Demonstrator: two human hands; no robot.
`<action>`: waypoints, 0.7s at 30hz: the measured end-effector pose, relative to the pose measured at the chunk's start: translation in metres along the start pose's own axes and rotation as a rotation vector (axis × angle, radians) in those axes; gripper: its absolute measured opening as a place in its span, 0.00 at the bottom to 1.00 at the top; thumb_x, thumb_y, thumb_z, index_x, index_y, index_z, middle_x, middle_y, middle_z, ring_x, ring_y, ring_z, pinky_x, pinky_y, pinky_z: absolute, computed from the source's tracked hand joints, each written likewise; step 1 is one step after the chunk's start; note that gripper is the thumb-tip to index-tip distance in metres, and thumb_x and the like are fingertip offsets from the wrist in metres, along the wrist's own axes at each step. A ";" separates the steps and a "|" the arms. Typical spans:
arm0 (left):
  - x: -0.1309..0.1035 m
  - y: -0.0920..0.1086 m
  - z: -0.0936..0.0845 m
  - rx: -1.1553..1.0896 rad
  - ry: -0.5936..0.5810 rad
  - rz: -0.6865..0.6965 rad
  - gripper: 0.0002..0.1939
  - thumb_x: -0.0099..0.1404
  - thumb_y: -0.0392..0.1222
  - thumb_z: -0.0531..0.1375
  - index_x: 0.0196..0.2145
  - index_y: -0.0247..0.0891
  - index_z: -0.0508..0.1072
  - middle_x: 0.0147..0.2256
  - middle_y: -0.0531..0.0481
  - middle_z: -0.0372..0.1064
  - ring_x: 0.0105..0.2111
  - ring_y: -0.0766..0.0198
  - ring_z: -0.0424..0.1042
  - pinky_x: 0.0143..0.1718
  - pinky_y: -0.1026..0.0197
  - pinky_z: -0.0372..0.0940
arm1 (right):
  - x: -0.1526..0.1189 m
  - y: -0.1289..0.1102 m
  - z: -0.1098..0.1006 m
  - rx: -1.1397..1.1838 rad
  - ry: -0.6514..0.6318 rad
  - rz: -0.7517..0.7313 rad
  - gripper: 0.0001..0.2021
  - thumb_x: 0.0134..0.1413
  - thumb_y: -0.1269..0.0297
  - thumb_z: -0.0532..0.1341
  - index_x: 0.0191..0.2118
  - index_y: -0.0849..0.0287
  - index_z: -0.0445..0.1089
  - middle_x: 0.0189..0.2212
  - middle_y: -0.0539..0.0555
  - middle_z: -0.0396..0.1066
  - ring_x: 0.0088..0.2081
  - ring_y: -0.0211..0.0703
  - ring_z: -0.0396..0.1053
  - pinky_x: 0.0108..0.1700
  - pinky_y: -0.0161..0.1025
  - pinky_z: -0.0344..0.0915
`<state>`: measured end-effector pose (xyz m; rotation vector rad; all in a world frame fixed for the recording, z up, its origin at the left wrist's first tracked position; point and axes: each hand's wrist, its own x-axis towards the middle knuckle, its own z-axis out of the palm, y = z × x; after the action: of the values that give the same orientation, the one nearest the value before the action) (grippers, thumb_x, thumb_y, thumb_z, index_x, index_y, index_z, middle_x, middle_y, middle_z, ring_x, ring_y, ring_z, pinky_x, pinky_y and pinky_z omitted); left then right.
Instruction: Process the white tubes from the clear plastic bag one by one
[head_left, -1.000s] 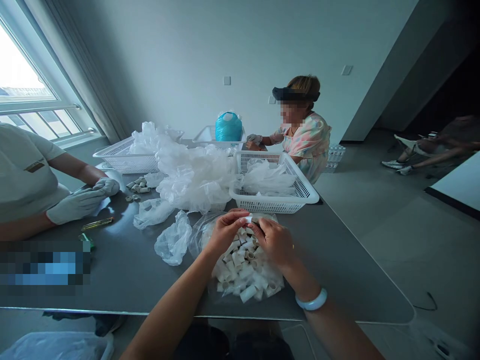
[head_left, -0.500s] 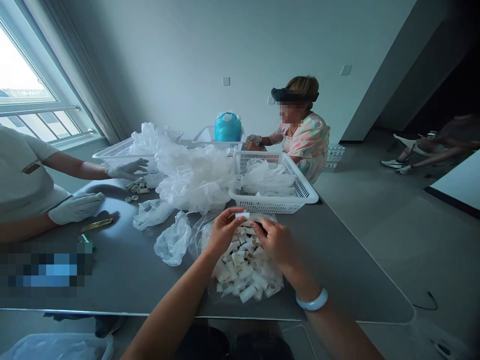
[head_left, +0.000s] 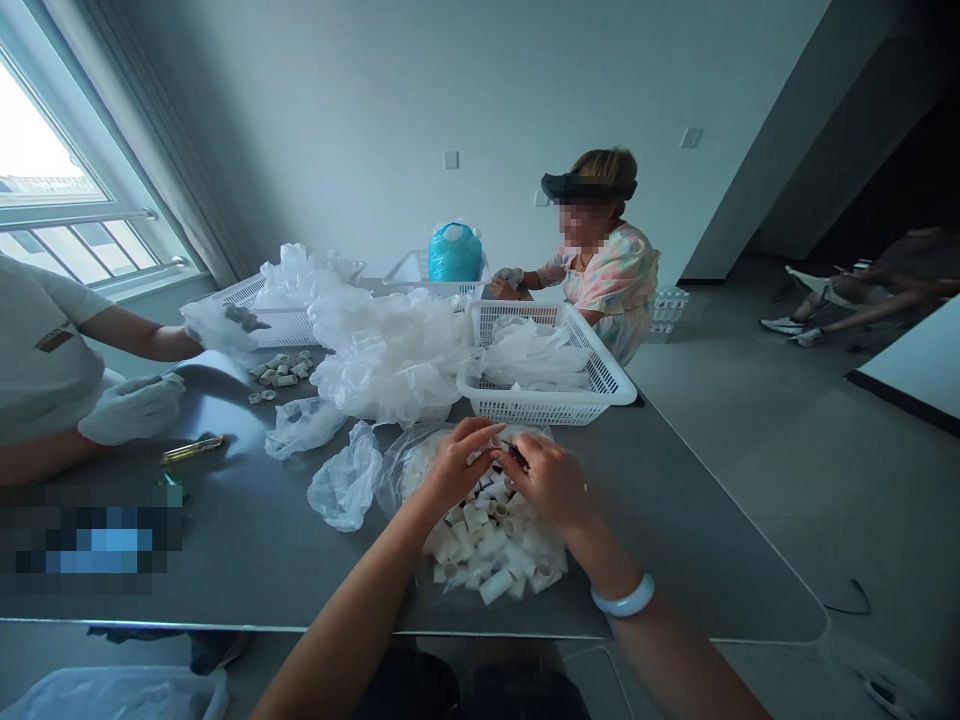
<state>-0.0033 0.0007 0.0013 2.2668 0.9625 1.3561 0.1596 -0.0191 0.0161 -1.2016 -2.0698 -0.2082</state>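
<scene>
left grip (head_left: 457, 468) clamped on a small white tube (head_left: 495, 442), fingers curved over the thumb; just beside it, the right grip (head_left: 551, 482) pinches a dark object (head_left: 517, 455), mostly hidden! both forearms slant inward, hands close together above heaped white tubes (head_left: 491, 540) in a clear plastic bag (head_left: 395, 478) on the worktop (head_left: 262, 560).

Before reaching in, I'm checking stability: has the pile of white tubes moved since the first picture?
No: against the table, the pile of white tubes shows no visible shift.
</scene>
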 end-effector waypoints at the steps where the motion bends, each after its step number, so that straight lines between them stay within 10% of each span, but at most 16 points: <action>1: 0.000 -0.001 0.000 0.025 -0.002 0.036 0.16 0.62 0.34 0.55 0.48 0.42 0.69 0.43 0.45 0.67 0.42 0.62 0.69 0.42 0.59 0.66 | 0.000 0.000 0.000 -0.008 -0.004 0.006 0.26 0.63 0.48 0.41 0.24 0.59 0.62 0.19 0.51 0.65 0.23 0.36 0.63 0.25 0.33 0.49; 21: 0.001 0.012 -0.002 -0.151 -0.004 -0.194 0.15 0.60 0.36 0.57 0.46 0.39 0.68 0.40 0.47 0.70 0.31 0.68 0.70 0.32 0.65 0.67 | -0.001 0.001 0.004 -0.052 -0.026 0.065 0.28 0.63 0.46 0.39 0.24 0.59 0.63 0.18 0.52 0.66 0.23 0.38 0.65 0.25 0.34 0.47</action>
<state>-0.0006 -0.0070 0.0101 2.0085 1.0137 1.2946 0.1590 -0.0175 0.0121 -1.3073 -2.0555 -0.2187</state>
